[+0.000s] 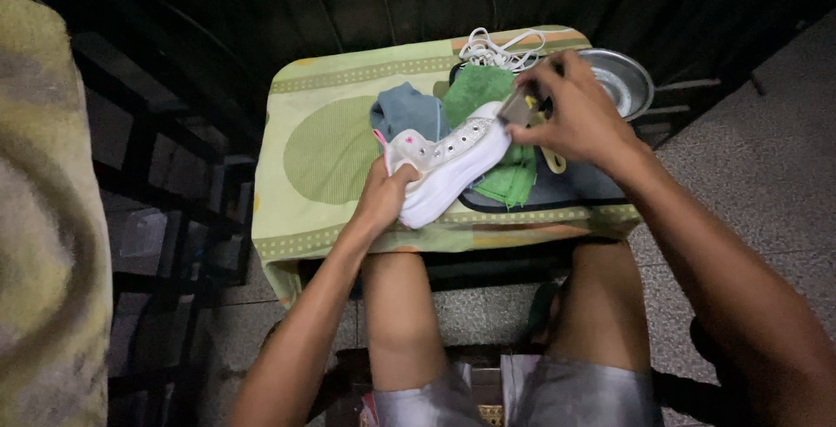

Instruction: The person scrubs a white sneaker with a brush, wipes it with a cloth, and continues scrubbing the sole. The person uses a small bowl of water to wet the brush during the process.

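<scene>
Currently, I am looking down at a small table (348, 79) covered with a green patterned cloth, with my knees below its near edge. My left hand (380, 198) is gripping the heel end of a white shoe (448, 161), thumb and fingers clamped around it, holding it on its side near the table's middle. My right hand (575, 114) is pinching a small grey brush (520, 108) against the shoe's toe end; the fingers are closed on the brush. The shoe is resting partly on a green rag (488, 131), which is lying on a dark mat (592, 185). A blue-grey rag (407, 112) is sitting just behind the shoe's heel, touching it. White laces (498, 48) are lying bunched at the table's far edge, just beyond the green rag. A metal bowl (629, 79) is sitting at the far right corner, partly hidden by my right hand. A blanket (35, 218) is filling the left edge of the view.
</scene>
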